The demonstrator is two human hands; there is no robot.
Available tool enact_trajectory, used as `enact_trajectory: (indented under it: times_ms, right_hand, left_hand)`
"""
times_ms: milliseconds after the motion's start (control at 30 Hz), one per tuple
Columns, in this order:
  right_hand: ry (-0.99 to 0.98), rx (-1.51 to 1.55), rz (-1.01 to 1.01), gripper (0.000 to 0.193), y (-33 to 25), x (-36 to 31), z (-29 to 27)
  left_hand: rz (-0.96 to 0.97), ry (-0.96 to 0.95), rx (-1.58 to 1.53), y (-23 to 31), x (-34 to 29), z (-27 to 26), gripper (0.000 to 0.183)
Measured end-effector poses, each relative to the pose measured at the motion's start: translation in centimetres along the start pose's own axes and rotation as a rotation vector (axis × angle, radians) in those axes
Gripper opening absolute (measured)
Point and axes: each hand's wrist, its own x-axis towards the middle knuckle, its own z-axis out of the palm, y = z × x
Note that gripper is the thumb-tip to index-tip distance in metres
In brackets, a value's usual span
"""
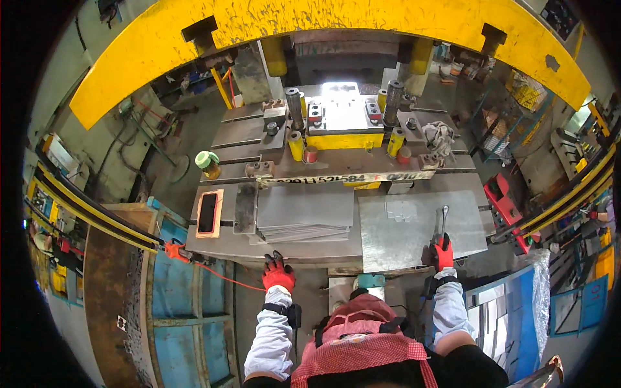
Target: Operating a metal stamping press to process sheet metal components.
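Note:
My left hand (279, 273), in a red glove with dark fingertips, rests at the front edge of the grey metal table (310, 253), fingers apart and holding nothing. Just beyond it lies a stack of grey sheet-metal plates (305, 210), with slightly uneven front edges. My right hand (443, 253), also in a red glove, is closed around the lower end of a silver wrench (444, 222), whose head points away from me. Under the wrench is a broad metal sheet (414, 242), overhanging the table's front edge. Thin flat pieces (402, 210) lie on that sheet.
Ahead, a press die (345, 140) with a bright top stands between guide posts, below a yellow press beam (343, 16). A phone (207, 213) and a green-lidded bottle (207, 164) are at left. A rag (439, 138) and a red stand (503, 202) are at right.

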Motion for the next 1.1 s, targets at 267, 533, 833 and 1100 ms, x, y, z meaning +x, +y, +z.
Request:
enact_trajectory:
  times_ms: [267,533,833,1100]
  right_hand:
    - [-0.008,0.172,-0.010,0.061,-0.4,-0.3,0.3]
    - [-0.002,0.097,0.012,0.062,-3.8,-1.7,1.2]
    - [0.001,-0.022,0.089,0.066,-0.4,-0.5,0.0]
    - [0.010,-0.011,-0.004,0.067,-2.9,-1.7,1.0]
  left_hand:
    - [0.000,-0.112,-0.049,0.5,-0.2,-1.5,0.067]
    - [-0.004,-0.052,-0.057,0.6,-0.2,-1.6,0.056]
    - [-0.012,-0.131,-0.040,0.8,-0.1,-1.9,0.062]
    - [-0.026,-0.102,-0.021,0.8,-0.4,-2.1,0.064]
